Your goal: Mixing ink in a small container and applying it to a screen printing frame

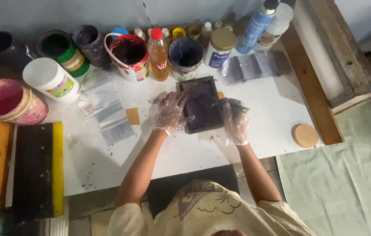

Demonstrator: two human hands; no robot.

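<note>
A small dark screen frame lies flat on the white table, smeared with dark purple ink. My left hand, in a thin clear plastic glove, rests on the frame's left edge with its fingers spread over the rim, holding it down. My right hand, also gloved, is closed around a small dark scraper with a green tip at the frame's right edge. The scraper's blade is mostly hidden by the glove.
Open paint pots and bottles line the table's back edge. Clear plastic bags and a tan card square lie to the left, and a round wooden lid to the right. A large yellow-edged squeegee sits far left, a wooden frame far right.
</note>
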